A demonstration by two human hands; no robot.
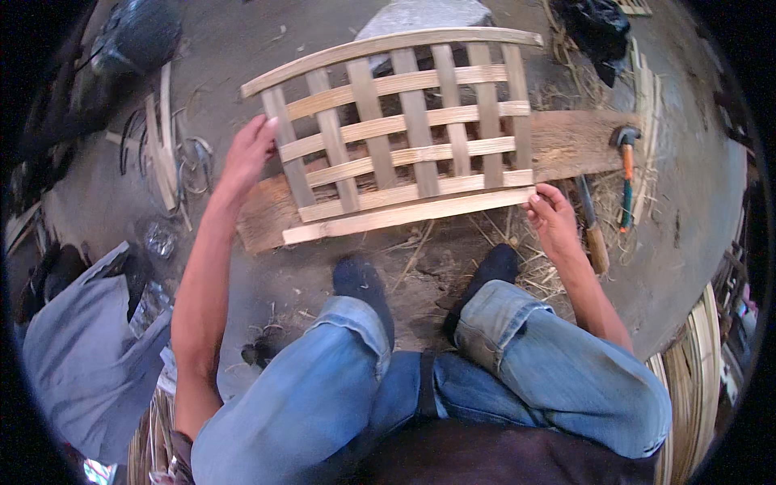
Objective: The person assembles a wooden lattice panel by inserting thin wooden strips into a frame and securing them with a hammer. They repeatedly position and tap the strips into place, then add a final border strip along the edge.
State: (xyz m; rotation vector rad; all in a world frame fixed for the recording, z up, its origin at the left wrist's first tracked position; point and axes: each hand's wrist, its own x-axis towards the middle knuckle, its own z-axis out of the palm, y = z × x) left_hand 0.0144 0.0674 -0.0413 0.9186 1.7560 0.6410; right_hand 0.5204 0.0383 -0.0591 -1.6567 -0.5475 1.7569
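Observation:
A woven lattice panel (416,121) of flat, pale wooden or bamboo strips is held out in front of me, slightly tilted. Its top strip curves, and several upright slats cross the lengthwise ones. At the panel's left edge, my left hand (250,153) is closed with its fingers against the outer slat. My right hand (552,217) pinches the right end of the lowest strip (408,216), which runs along the panel's bottom edge. Behind the panel lies a rough wooden plank (578,144), partly hidden by it.
A claw hammer (626,178) with an orange and green handle lies at the right. Beside it is a bladed tool (596,242) with a wooden handle. A pale stone block (424,16) sits behind the panel. Loose strips (162,153) and grey cloth (89,347) lie left.

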